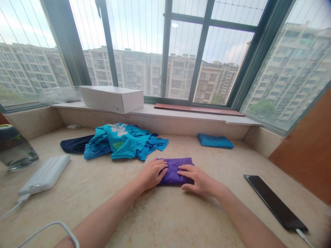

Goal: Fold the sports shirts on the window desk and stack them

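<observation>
A purple piece of fabric [176, 171], folded into a small rectangle, lies flat on the stone counter in front of me. Across its left edge rests my left hand [153, 173], fingers stretched out over the cloth. My right hand [197, 179] lies on the right side with its fingers spread, the thumb near the front edge. Neither hand grips the fabric; both press on it from above. Beyond my left hand is a loose heap of bright blue clothes [129, 141] with white and green print. Behind to the right sits a folded blue cloth [215, 141].
On the left stand a water bottle [15, 148] and a white power bank [45, 174] with a cable. A phone [275, 201] with its cable lies at right. The window sill holds a white box [111, 98] and a reddish board [199, 109]. Dark cloth [73, 144] adjoins the heap.
</observation>
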A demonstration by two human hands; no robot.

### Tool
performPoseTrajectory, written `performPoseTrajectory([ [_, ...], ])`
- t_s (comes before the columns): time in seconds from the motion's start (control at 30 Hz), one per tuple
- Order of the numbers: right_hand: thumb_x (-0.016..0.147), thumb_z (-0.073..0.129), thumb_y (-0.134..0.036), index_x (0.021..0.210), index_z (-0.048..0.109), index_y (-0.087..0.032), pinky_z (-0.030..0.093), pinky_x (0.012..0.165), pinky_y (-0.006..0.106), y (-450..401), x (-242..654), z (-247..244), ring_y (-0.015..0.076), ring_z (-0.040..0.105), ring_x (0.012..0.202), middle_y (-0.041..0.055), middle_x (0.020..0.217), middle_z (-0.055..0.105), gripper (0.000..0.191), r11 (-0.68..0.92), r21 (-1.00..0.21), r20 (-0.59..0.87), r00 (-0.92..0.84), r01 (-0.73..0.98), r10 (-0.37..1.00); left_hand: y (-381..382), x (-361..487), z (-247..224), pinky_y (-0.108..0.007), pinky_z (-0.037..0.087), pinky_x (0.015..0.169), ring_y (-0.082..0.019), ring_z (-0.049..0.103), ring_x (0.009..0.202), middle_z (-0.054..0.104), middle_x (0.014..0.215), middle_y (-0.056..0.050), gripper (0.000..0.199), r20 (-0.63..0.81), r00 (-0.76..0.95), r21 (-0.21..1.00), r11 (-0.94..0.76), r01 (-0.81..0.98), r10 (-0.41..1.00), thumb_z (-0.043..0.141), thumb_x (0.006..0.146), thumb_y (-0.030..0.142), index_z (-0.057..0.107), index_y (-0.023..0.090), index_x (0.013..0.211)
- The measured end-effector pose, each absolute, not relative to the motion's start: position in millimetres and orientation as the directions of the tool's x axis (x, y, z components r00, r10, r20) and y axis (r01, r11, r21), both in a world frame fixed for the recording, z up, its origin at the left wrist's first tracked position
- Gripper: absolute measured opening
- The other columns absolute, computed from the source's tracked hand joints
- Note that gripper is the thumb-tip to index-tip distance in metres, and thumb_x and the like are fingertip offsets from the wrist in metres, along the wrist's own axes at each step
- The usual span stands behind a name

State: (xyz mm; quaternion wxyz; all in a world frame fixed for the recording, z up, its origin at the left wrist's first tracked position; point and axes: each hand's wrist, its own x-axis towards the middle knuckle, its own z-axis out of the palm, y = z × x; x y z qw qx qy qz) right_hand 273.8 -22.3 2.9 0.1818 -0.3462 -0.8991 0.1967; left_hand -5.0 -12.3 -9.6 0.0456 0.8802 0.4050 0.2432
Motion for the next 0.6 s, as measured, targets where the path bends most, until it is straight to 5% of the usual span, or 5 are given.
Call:
performPoseTrajectory([
  [0.27,0.095,0.053,-0.021,0.123,0.071,-0.019,0.049,0.103,0.047,-21,262,-9,0.028,0.066,0.116,0.013,0.125,0.071,0.032,0.763,-0.261,0.335,-0.686,0.592,0.646,-31,7,7,-0.058,0.031,0.118,-0.036,0.056,0.131,0.063,0.137,-0.018,0.052,0.37,0.657,0.137,-0.738,0.661,0.657,0.06,0.092,0.051,0.064,0.015,0.131],
  [0.37,0.1,0.043,-0.019,0.112,0.072,-0.016,0.053,0.09,0.044,-28,250,-2,0.0267,0.07,0.097,0.0133,0.104,0.076,0.031,0.81,-0.15,0.388,-0.719,0.568,0.576,-39,19,7,-0.056,0.033,0.117,-0.036,0.058,0.127,0.065,0.134,-0.017,0.052,0.369,0.692,0.138,-0.773,0.62,0.62,0.067,0.087,0.045,0.062,0.017,0.131],
  [0.5,0.104,0.045,-0.026,0.114,0.068,-0.021,0.048,0.095,0.045,-34,245,11,0.0257,0.068,0.099,0.0108,0.105,0.075,0.026,0.808,-0.179,0.544,-0.628,0.561,0.557,-39,24,7,-0.041,0.054,0.091,-0.028,0.072,0.094,0.076,0.105,-0.011,0.026,0.293,0.603,0.289,-0.671,0.683,0.741,0.052,0.094,0.023,0.07,0.02,0.111],
  [0.6,0.099,0.058,-0.038,0.13,0.06,-0.025,0.04,0.109,0.051,-31,248,11,0.03,0.059,0.122,0.0125,0.128,0.067,0.034,0.69,-0.362,0.675,-0.334,0.627,0.658,-36,21,14,-0.033,0.054,0.075,-0.025,0.071,0.078,0.076,0.084,-0.006,0.023,0.257,0.471,0.531,-0.531,0.661,0.844,0.052,0.093,0.024,0.074,0.02,0.093],
])
